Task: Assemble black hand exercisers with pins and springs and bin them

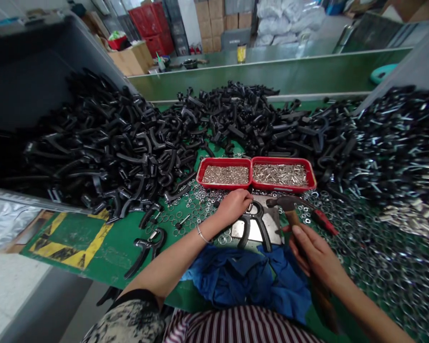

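1. Wooden-handled hammer [292,218]: right hand [320,255] closes around it.
2. Black plastic clamp [245,231] lies on the silvery metal plate [272,220], legs bodyward, just left of the hammer's head.
3. Left hand [234,206], nearer, bends over its far end; pinch contents, can't tell.

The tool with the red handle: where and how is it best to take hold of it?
Best, I think, by its red handle, from above and the person's right. The handle is the thicker part, slants toward the near right, and lies apart from the hammer, whose head is close to the tool's dark far end.
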`<action>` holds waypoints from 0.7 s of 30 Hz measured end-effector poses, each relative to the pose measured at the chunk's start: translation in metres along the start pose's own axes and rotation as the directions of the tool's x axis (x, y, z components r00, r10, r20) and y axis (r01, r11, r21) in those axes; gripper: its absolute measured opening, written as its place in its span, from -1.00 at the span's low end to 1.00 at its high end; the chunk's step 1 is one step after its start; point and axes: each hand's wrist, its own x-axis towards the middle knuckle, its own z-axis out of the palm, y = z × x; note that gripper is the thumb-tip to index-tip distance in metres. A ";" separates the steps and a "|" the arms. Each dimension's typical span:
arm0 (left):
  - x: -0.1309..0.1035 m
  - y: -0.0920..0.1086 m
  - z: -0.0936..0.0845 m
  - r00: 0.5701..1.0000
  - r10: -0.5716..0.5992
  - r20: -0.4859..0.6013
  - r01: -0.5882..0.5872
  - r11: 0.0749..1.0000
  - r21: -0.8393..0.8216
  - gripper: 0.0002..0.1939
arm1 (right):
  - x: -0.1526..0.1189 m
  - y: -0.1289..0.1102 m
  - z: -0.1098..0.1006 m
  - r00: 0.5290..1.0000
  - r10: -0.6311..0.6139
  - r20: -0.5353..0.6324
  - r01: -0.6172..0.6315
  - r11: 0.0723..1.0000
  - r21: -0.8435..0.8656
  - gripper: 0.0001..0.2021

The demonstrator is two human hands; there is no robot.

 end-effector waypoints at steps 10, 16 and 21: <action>-0.007 -0.001 0.005 0.998 0.065 0.013 -0.066 0.974 0.219 -0.83 | 0.005 0.002 0.001 1.000 -0.017 0.016 0.018 0.998 -0.053 -0.62; -0.011 -0.002 0.014 0.945 0.301 0.128 -0.322 0.786 0.528 -0.77 | 0.007 -0.012 -0.007 0.995 -0.073 0.071 0.086 0.979 -0.187 -0.65; -0.025 0.002 0.008 0.979 0.204 -0.028 -0.177 0.902 0.393 -0.72 | 0.016 -0.041 -0.020 0.980 -0.160 0.116 0.197 0.814 -0.547 -0.65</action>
